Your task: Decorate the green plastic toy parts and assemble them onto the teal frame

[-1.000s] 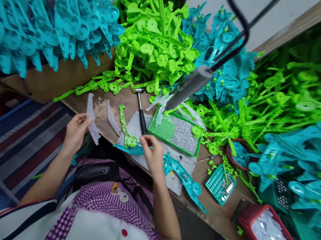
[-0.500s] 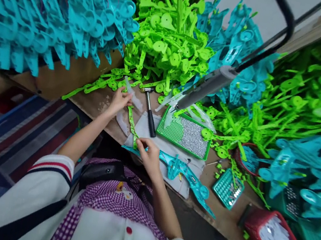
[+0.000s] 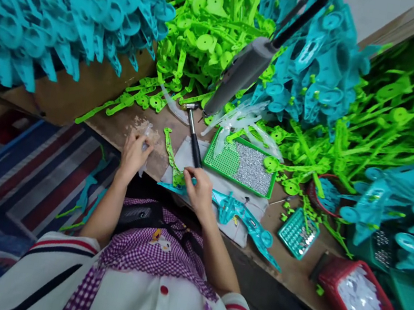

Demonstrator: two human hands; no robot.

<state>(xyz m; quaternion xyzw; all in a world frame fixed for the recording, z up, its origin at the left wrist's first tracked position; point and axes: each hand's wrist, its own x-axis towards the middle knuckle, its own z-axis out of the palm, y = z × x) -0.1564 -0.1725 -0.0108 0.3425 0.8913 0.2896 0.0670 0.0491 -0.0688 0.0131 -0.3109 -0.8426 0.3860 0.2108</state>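
Observation:
My left hand point(image 3: 134, 157) is closed at the table's front edge, beside a patch of small beige bits point(image 3: 131, 128). A translucent plastic piece point(image 3: 148, 129) shows above and below its fingers. With thumb and forefinger pinched, my right hand point(image 3: 199, 192) holds the near end of a slim green part point(image 3: 169, 149), which slants away to the upper left. That end lies over a long blue part point(image 3: 227, 208) on a pale cloth point(image 3: 211, 150). A hammer point(image 3: 194, 144) lies just beyond, and its black handle points toward my right hand.
A grey power screwdriver point(image 3: 240, 75) hangs over the table. Behind the cloth sits a green tray point(image 3: 272, 188) of metal pieces. Farther right are a teal tray point(image 3: 284, 234) and a red bin point(image 3: 328, 283). Green parts point(image 3: 206, 42) and blue parts point(image 3: 96, 12) are piled high at the back.
My left hand has come down and left, away from the green part's far end, to the translucent piece by the beige bits. My right hand keeps its pinch. The screwdriver appears farther left.

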